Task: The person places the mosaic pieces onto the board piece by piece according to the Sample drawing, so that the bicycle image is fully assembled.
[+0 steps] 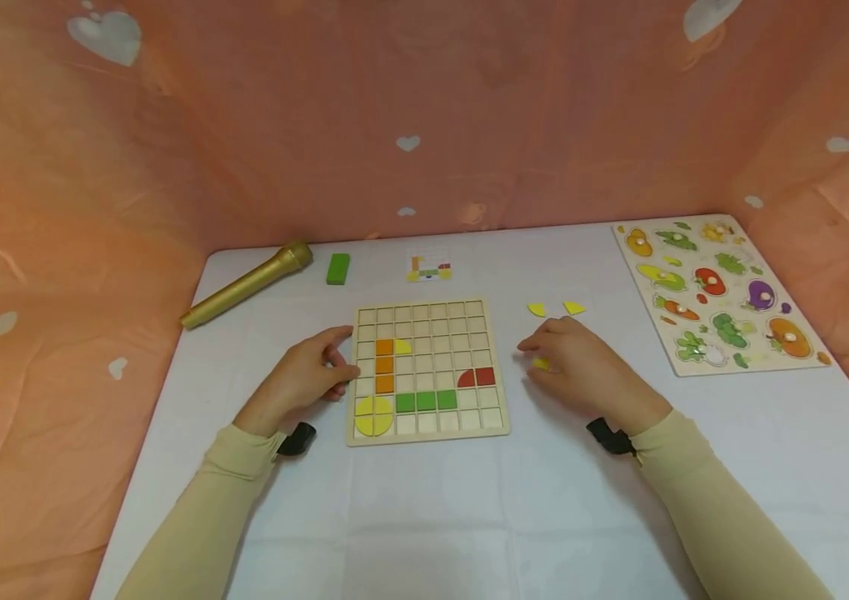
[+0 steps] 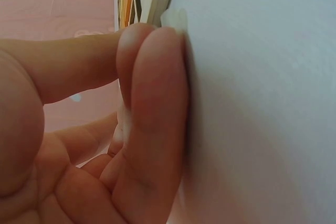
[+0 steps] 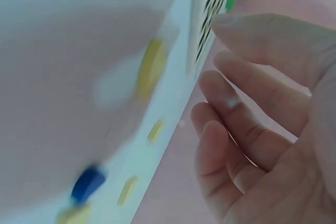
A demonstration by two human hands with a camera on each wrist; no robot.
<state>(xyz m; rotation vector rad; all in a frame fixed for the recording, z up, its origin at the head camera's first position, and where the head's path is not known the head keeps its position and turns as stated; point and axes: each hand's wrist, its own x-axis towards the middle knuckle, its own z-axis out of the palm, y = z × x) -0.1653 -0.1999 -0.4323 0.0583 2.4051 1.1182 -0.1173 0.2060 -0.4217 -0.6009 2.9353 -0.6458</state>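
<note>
A square wooden grid board [image 1: 441, 343] lies flat mid-table, with orange squares [image 1: 384, 365], green squares [image 1: 426, 401], red pieces [image 1: 485, 377] and yellow quarter-circles [image 1: 374, 416] in its cells. Beside its left edge, my left hand [image 1: 309, 367] touches the rim with thumb and index finger, the other fingers bent beneath. To the right of the board, my right hand [image 1: 577, 362] hovers, thumb and fingers apart, above a loose yellow quarter-circle [image 1: 541, 363] that it partly covers. The right wrist view shows this yellow piece [image 3: 151, 69] apart from the fingers, and a blue piece [image 3: 88, 183].
Two more yellow quarter-circles [image 1: 574, 307] lie beyond the right hand. Behind the board are a small pattern card [image 1: 429, 265], a green block [image 1: 337, 269] and a gold microphone [image 1: 247, 286]. At right sits a vegetable peg puzzle [image 1: 720, 296]. Pink cloth walls [image 1: 454, 108] surround the table.
</note>
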